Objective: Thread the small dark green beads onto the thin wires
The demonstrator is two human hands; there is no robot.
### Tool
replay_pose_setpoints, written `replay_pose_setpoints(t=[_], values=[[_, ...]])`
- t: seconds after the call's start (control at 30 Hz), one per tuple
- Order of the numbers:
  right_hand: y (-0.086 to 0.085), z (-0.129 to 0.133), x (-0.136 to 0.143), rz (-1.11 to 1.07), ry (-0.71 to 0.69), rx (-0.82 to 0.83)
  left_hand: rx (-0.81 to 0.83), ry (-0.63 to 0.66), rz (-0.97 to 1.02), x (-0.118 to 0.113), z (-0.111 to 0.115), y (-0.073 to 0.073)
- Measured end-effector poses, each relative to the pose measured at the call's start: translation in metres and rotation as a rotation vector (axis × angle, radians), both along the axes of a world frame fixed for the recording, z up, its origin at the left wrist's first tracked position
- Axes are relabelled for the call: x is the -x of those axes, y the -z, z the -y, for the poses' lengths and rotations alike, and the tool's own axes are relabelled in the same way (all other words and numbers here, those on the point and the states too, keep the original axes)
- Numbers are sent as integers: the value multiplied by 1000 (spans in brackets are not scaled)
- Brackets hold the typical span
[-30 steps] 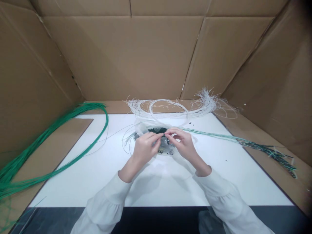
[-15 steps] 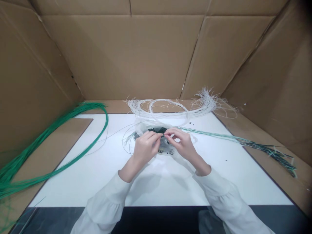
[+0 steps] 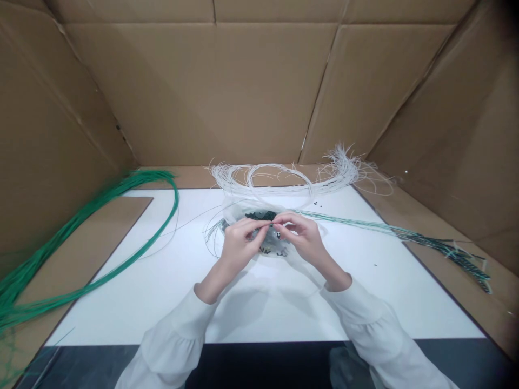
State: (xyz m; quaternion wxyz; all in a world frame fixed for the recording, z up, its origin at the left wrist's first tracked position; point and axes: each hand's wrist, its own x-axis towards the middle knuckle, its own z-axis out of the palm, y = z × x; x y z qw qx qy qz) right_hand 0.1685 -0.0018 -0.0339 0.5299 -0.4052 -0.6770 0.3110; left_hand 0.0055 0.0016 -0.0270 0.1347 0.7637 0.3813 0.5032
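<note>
Fingers (image 3: 258, 223) pinch 1 tiny dark piece (image 3: 271, 224), its shape unclear.

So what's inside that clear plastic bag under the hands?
Small dark pieces lie heaped toward the far side of the bag, and more dark bits show nearer. The left hand and right hand cover part of it, hiding whatever lies there.

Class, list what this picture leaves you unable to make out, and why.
Head view: tiny dark piece between left hand and right hand; too small, partly covered by fingers.
Head view: some contents of the plastic bag; behind the hands.
Head view: end of the green bundle; cut off by left edge.
Head view: dark specks; too small.
</note>
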Motion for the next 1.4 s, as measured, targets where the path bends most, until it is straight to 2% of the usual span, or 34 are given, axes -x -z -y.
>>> replay_pose_setpoints(t=[0.17, 0.33, 0.63, 0.73, 0.9, 1.1, 1.4], values=[[-1, 1, 3, -79, -22, 56, 100, -20, 37, 1, 0, -1], [0, 1, 4, -102, -1, 69, 43, 24, -41, 2, 0, -2], [2, 2, 4, -80, 13, 44, -19, -12, -75, 0, 3, -5], [1, 3, 3, -37, 31, 7, -46, -16, -95, 1, 3, -5], [-3, 4, 1, 135, 65, -144, -108, 10, -138, 2, 1, 0], [-3, 5, 0, 184, 70, -201, -87, 7, -100, 1, 0, -1], [-2, 6, 3, 42, 66, -142, -90, 11, -81, 1, 3, -4]])
